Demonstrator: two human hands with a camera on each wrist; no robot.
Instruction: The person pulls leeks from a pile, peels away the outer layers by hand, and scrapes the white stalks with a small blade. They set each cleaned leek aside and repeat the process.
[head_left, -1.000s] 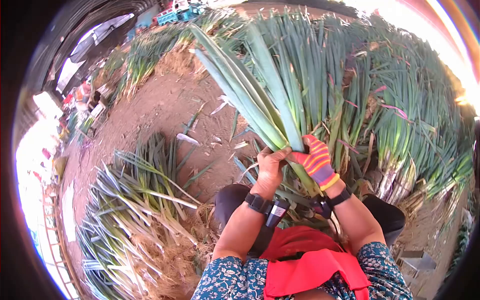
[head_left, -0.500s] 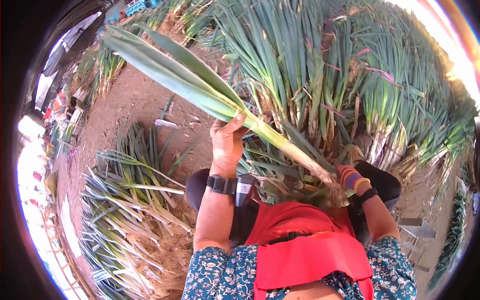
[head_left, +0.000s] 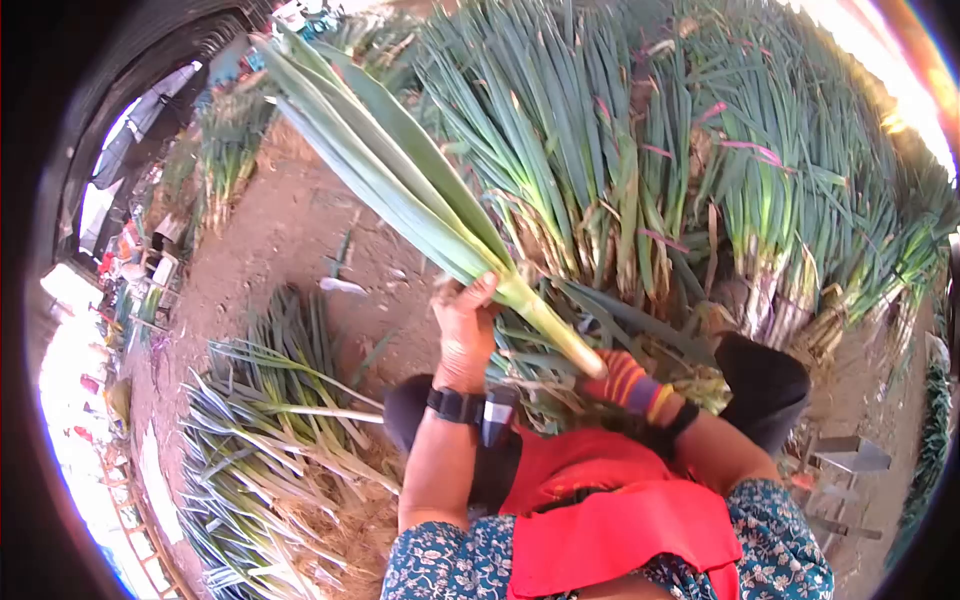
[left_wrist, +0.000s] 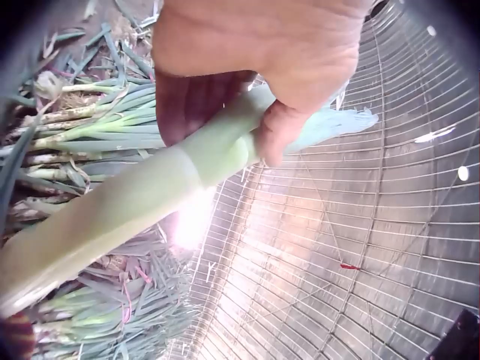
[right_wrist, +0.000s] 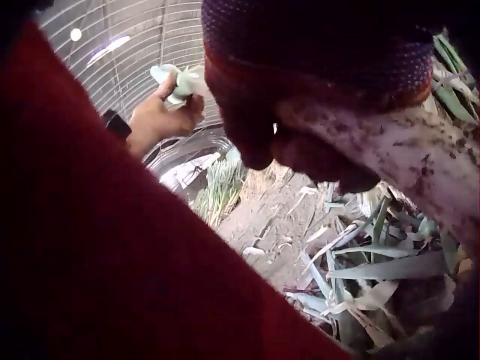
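Observation:
A long leek slants across my front in the head view, its broad green leaves pointing up and left. My bare left hand grips it where the leaves meet the pale stem, thumb on top. In the left wrist view the thick stem runs down and left out of that hand. My right hand, in a striped knit glove, holds the stem's lower end and hides part of it. From the right wrist, gloved fingers curl at a whitish, dirt-specked stalk.
Upright leek bundles stand close ahead, some with pink ties. A loose pile of leeks with tangled roots lies on the ground at left. Leaf scraps litter the ground near my knees. A small metal stand is at right.
The right hand left the leek's middle, reached down to its root end and has since come inward along with the stem. The left hand keeps its grip; the leek swung left, then slightly back.

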